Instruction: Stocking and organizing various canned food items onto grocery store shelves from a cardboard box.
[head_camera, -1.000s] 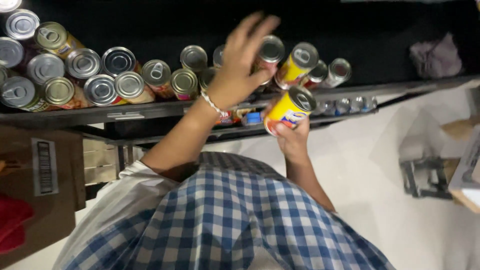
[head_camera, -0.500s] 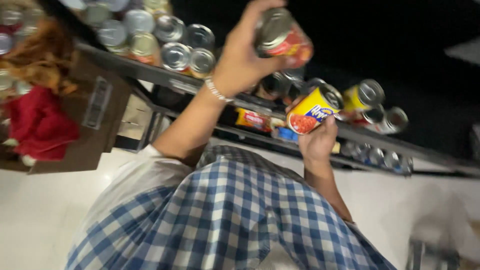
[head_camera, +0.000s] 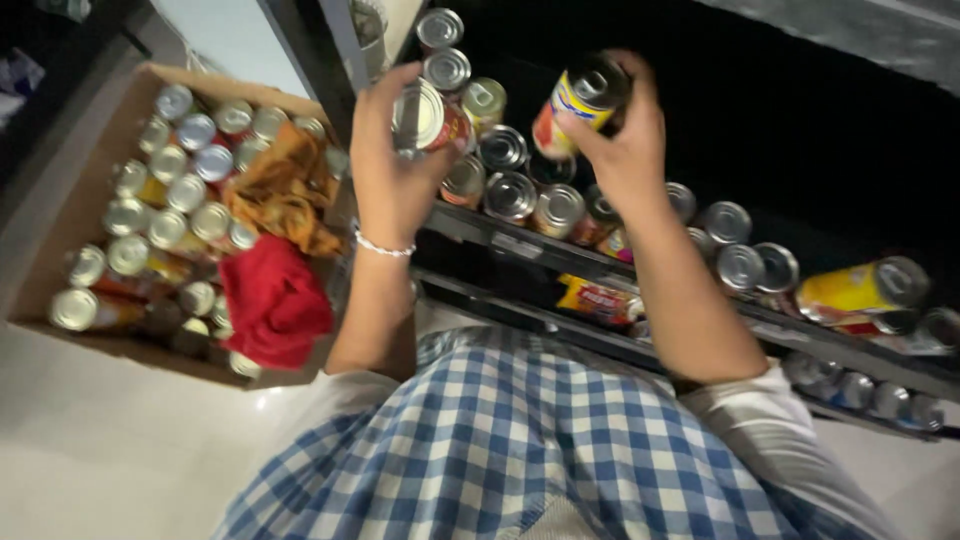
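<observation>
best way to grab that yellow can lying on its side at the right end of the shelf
Grip the yellow can around its round side wall at mid-length, coming down from above and in front. It lies tipped over with its silver end facing right, so the curved top is exposed, while upright cans crowd its left end.

A blue-and-white checked garment (head_camera: 540, 450) over white short sleeves (head_camera: 770, 440); a thin beaded bracelet (head_camera: 383, 247) circles the left wrist.

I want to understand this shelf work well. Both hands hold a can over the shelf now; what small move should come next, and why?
Probably lower the right hand's yellow can onto the shelf: it already hangs above the standing cans, while the left hand holds its red can beside them.
</observation>
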